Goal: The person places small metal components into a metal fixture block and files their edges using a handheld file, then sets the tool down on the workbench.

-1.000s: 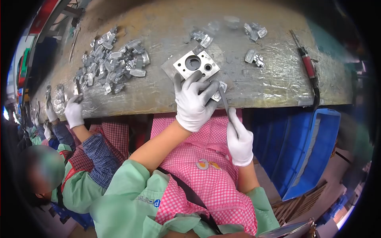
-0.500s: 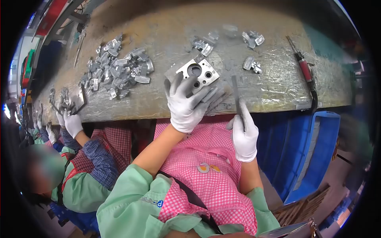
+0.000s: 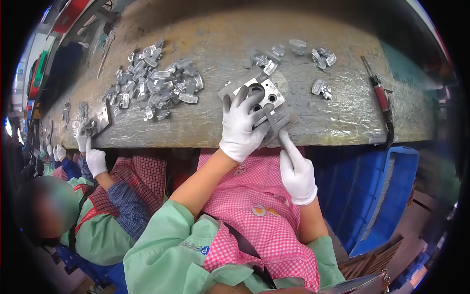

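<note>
A white glove with grey fingertips covers my left hand (image 3: 242,128), whose fingers lie over the near left side of a metal block with round holes (image 3: 272,93). Its thumb and index finger pinch a small metal part, mostly hidden by the fingers. My right hand (image 3: 297,172), gloved the same way, grips a flat grey file (image 3: 272,120), index finger stretched along it. The file's far end lies by the left fingertips, at the small part. Grey dust covers the bench near the block.
A large pile of metal parts (image 3: 156,83) lies on the bench (image 3: 220,39) at left, smaller groups (image 3: 323,58) beyond the block. A red-handled tool (image 3: 380,95) lies at right, above blue crates (image 3: 364,196). A co-worker's gloved hands (image 3: 93,152) are at far left.
The file swung away to the right of the small part, then came back against it. My left hand shifted on the block. The co-worker's hands came together by a dark plate.
</note>
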Demonstrator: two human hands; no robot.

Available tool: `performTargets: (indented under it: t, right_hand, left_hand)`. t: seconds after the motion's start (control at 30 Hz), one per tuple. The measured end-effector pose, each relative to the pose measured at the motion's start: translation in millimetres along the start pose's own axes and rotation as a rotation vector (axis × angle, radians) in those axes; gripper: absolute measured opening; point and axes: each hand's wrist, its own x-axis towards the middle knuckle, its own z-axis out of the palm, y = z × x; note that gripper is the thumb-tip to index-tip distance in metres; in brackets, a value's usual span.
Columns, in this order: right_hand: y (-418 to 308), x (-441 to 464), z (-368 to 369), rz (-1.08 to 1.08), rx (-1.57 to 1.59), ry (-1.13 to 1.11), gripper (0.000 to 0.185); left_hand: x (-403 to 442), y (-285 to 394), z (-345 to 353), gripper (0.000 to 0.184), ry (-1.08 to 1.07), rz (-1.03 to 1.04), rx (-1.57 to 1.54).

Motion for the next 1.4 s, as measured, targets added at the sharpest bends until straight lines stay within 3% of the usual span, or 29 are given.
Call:
performTargets:
  t: [0.27,0.37,0.47,0.53,0.57,0.67,1.13,1.23,1.4]
  right_hand:
    - [-16.6,-7.6,-3.7,-0.102,-0.207,-0.025,0.048]
    - [-29.5,21.5,-10.1,0.028,-0.211,-0.059,0.042]
    - [-34.8,33.7,-14.7,0.010,-0.294,-0.090,0.040]
    - [-39.6,15.3,-20.2,0.042,-0.327,-0.160,0.041]
    - [-31.6,4.8,-18.9,-0.036,-0.368,-0.100,0.048]
    - [-26.8,19.0,-20.5,-0.090,-0.359,-0.071,0.046]
    - [-33.5,54.9,-17.8,-0.045,-0.479,-0.137,0.048]
    - [-37.8,23.1,-27.5,-0.028,-0.448,-0.159,0.052]
    - [-33.6,47.1,-24.8,-0.044,-0.471,-0.168,0.050]
  left_hand:
    - [-7.7,1.9,9.1,0.039,0.072,-0.069,-0.145]
    - [-7.8,0.8,12.2,0.039,0.096,-0.057,-0.149]
    - [-4.6,3.6,8.9,0.032,0.098,-0.046,-0.146]
    - [-7.1,2.7,13.6,0.034,0.141,-0.028,-0.158]
    - [-6.2,2.6,15.1,0.035,0.162,-0.019,-0.146]
    - [-8.0,-2.7,20.0,0.048,0.182,0.032,-0.165]
    - [-4.0,1.1,20.6,0.047,0.222,0.022,-0.148]
    - [-2.9,4.9,12.2,0.043,0.149,-0.041,-0.190]
    - [-8.9,4.6,19.4,0.051,0.192,-0.015,-0.163]
